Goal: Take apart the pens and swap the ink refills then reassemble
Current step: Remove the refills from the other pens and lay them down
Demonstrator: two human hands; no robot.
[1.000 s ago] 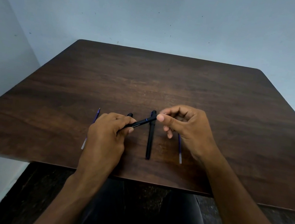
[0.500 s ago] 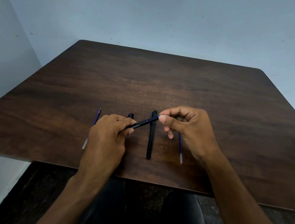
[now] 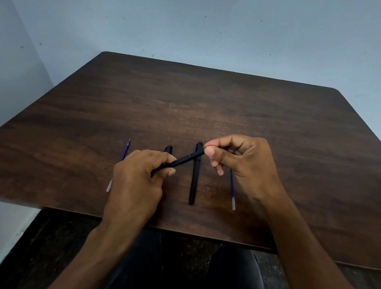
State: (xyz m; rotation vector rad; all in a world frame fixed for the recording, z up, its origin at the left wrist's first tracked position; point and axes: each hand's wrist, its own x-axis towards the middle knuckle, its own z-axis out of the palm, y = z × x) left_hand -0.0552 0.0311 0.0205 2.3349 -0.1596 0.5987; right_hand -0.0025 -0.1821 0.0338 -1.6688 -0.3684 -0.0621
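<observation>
Little has moved: left hand (image 3: 136, 181) grips black pen (image 3: 184, 160), right hand (image 3: 241, 164) pinching its tip.

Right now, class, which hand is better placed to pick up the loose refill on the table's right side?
The right hand: it hovers directly over that refill, only pinching the tip of the black pen. The left hand holds the barrel, further away.

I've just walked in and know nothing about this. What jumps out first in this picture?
Two bare hands meet over the near middle of a dark wooden table: the left hand grips a black pen while the right hand pinches its far end. Another black pen lies flat below them, with a thin blue refill to the left and a second refill to the right.
</observation>
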